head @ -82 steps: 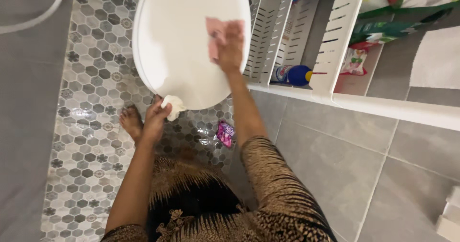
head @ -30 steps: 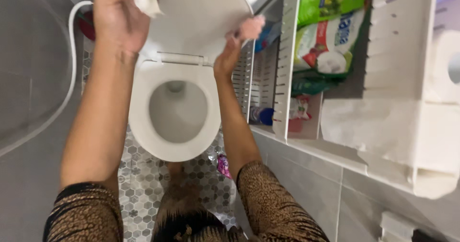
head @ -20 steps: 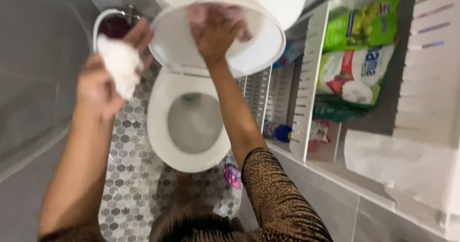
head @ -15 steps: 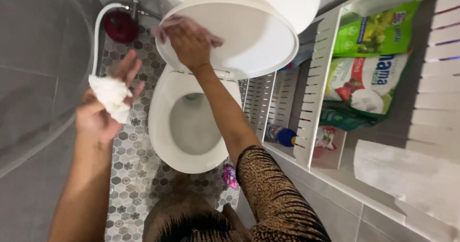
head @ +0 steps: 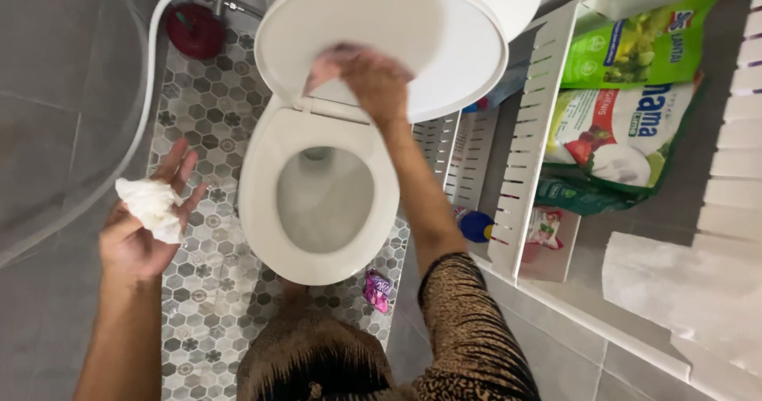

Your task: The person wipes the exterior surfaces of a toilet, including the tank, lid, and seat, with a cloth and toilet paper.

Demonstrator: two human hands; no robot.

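Note:
A white toilet (head: 262, 211) stands in front of me with its lid (head: 413, 28) raised. My right hand (head: 373, 80) presses a pink cloth (head: 325, 64) against the lower inside of the lid, just above the hinge. My left hand (head: 143, 234) is held out over the floor to the left of the bowl, palm up, with a crumpled white tissue wad (head: 151, 207) lying in its loosely curled fingers. The seat is down and the bowl is uncovered.
A white slatted shelf unit (head: 524, 147) stands right of the toilet, holding green and white refill bags (head: 627, 123), a blue-capped bottle (head: 475, 225) and a paper roll (head: 667, 282). A white hose (head: 147, 92) and red valve (head: 194, 30) sit behind. A pink wrapper (head: 375, 288) lies on the hexagon-tile floor.
The lid went from closed to raised. My right hand with the cloth slid across the lid's inside toward the hinge. My left hand with the tissue dropped down and left.

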